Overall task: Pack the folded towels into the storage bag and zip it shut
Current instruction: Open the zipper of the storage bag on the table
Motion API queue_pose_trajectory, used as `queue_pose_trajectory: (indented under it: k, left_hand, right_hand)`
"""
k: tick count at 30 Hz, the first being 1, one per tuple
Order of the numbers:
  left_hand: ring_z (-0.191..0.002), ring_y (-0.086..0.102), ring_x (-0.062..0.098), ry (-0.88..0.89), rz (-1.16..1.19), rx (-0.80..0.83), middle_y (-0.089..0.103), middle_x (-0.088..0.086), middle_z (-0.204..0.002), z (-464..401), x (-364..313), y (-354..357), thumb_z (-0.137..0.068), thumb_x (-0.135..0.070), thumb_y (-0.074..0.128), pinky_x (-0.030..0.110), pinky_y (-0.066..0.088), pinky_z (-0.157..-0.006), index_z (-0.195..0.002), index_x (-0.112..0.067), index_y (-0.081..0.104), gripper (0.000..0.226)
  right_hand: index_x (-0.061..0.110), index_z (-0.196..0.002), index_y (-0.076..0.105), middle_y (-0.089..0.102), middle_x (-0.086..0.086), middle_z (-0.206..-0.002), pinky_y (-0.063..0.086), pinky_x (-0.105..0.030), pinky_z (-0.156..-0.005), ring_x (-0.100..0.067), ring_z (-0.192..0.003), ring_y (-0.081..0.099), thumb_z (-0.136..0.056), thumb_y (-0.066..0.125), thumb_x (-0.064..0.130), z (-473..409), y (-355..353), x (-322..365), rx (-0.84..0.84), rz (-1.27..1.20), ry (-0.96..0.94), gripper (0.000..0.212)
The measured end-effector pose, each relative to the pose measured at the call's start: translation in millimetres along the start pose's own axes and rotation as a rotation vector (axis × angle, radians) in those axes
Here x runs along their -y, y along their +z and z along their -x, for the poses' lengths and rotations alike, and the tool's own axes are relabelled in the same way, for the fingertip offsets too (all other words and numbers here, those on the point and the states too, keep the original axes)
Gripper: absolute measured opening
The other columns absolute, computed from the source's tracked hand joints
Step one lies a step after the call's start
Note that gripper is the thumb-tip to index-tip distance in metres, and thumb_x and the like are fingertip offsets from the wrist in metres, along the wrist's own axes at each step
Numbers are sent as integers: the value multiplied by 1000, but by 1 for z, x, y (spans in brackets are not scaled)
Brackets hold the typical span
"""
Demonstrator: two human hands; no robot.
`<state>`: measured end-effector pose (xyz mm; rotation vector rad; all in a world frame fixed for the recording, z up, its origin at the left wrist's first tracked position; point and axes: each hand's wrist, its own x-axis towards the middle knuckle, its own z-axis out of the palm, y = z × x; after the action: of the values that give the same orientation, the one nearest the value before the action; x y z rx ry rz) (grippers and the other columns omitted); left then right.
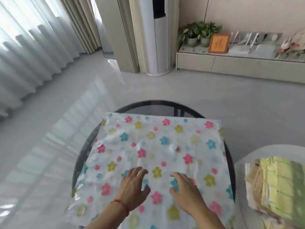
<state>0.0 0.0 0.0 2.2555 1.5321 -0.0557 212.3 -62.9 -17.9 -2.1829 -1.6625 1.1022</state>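
A flat storage bag (158, 142), clear plastic printed with coloured flowers, lies spread over a round dark table (158, 104). A small white valve shows near its middle. My left hand (133, 190) and my right hand (186, 192) lie side by side on the near half of the bag, fingers spread and pointing away from me, holding nothing. A stack of folded towels (279, 189), yellow-green on top with beige ones below, sits on a white round surface (264, 154) at the right edge. The bag's zip is not visible.
Pale glossy floor surrounds the table. A tall white standing air conditioner (158, 47) stands at the back, sheer curtains (29, 52) hang at the left, and a low cabinet (231, 63) with potted plants and a framed picture runs along the right wall.
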Motion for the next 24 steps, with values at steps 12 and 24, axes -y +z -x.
queue_pose_trajectory:
  k: [12, 24]
  left_hand:
    - [-152, -2, 24, 173, -178, -223, 3, -3, -166, -2, 66, 178, -97, -58, 23, 60, 10, -118, -156, -35, 12, 64]
    - [-135, 33, 33, 215, -39, -472, 40, 12, -144, 7, 68, 182, -94, -40, 44, 50, 28, -110, -125, -14, 51, 41]
  right_hand:
    - [17, -162, 29, 18, -25, -168, 12, -73, -118, -46, -156, 13, -90, 40, 55, -45, 168, -66, -448, 466, -197, 82]
    - [20, -122, 69, 59, -5, -125, 43, -51, -105, -30, -119, 53, -84, 53, 53, -1, 165, -37, -430, 366, -447, 53]
